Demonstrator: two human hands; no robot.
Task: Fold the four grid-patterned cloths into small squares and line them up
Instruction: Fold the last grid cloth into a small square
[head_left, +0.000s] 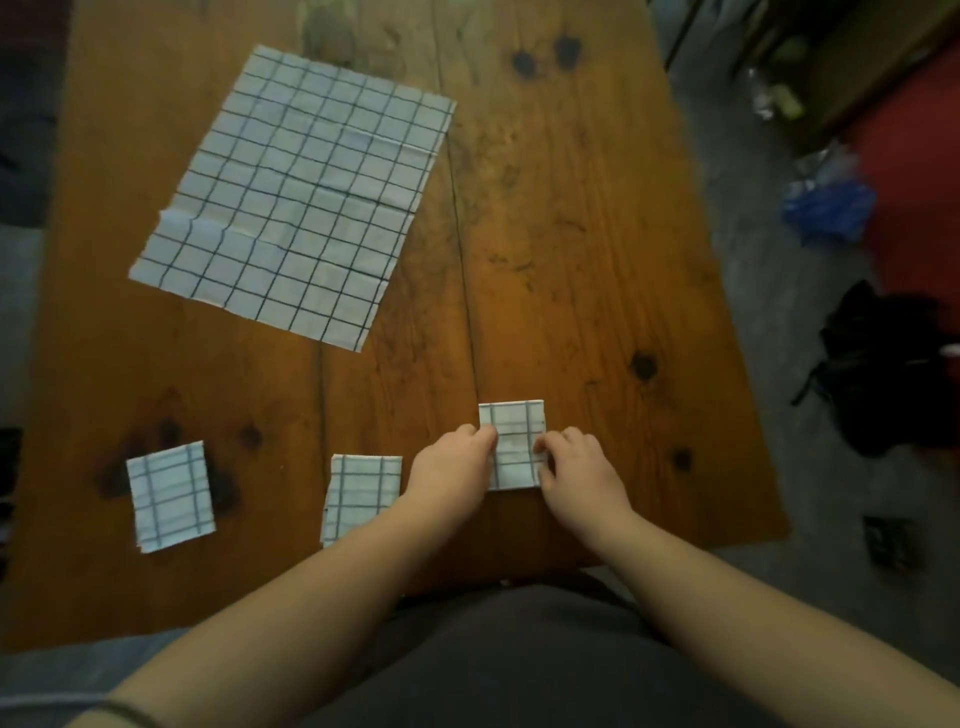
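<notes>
Head view catches the third fold being finished. The left hand and right hand sit on either side of the held square, near the middle of the table's near edge. Each hand's fingers are curled and pressed together. The left fingertips pinch the square's left edge and the right fingertips pinch its right edge. How firm the grip is cannot be told.

I judge the step in hand to be squaring up this piece and setting it in the row. It lies farther from the near edge than its two neighbours. The next move therefore looks like a short pull toward the near edge until its sides match theirs, and a flat press would keep the layers from springing open. After that the open cloth needs fetching. It lies flat and creased toward the far left corner, well apart from the hands.

The count is four grid cloths:
- Three are folded small: the left square by the near left corner, the middle square partly under the left forearm, and the held square.
- One is unfolded.

There are two hands, both busy, and one table.
</notes>
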